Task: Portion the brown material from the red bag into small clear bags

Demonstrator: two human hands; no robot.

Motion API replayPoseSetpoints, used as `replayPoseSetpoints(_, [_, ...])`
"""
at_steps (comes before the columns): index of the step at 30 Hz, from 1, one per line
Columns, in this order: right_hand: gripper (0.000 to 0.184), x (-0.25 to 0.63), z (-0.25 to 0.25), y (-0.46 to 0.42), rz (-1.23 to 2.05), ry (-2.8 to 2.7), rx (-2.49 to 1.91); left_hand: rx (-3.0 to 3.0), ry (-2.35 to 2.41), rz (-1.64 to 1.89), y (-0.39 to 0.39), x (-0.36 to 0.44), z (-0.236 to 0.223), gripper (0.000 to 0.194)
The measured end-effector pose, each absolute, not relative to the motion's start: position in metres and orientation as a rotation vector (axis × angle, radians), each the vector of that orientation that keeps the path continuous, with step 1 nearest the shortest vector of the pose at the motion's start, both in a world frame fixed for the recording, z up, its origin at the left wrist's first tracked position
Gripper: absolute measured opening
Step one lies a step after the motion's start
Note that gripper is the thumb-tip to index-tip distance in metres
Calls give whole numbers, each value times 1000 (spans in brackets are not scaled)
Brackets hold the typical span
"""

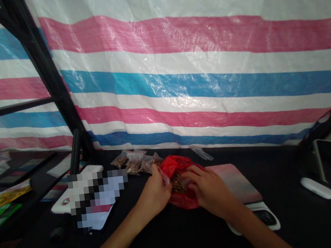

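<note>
Soft, light red plastic bag [174, 166], lower centre of frame: slippery, crumples easily. Left-hand grip [153, 191] pinches its edge, right-hand grip [210, 188] half-closed on its side, brown granules [177, 182] inside; hold by the rim.

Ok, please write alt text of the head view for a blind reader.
The left hand and right hand grip a red plastic bag of brown pieces. Small clear bags of similar brown pieces lie behind it on a black table, before a pink, white and blue striped tarpaulin.
</note>
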State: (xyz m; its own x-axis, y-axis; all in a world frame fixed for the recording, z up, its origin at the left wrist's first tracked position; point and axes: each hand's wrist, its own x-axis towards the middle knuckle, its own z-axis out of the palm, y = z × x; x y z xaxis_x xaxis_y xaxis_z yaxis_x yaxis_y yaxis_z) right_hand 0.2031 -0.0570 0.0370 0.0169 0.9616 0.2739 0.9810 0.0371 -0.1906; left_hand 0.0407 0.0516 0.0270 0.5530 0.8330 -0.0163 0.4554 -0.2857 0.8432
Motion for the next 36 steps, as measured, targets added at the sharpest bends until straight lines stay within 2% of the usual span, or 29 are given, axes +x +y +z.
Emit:
replayPoseSetpoints(8, [31, 202, 34, -56, 88, -1891, -1926, 1720, 942, 683, 59, 46, 21, 34])
replayPoseSetpoints(15, [34, 197, 36, -58, 95, -1946, -2118, 1759, 957, 728, 59, 45, 22, 33])
replayPoseSetpoints(29, [36, 191, 17, -52, 175, -1754, -2037, 1479, 795, 782, 57, 48, 23, 28])
replayPoseSetpoints(36, [34, 191, 18, -53, 138, -1661, -2031, 1722, 827, 960, 67, 46, 16, 28])
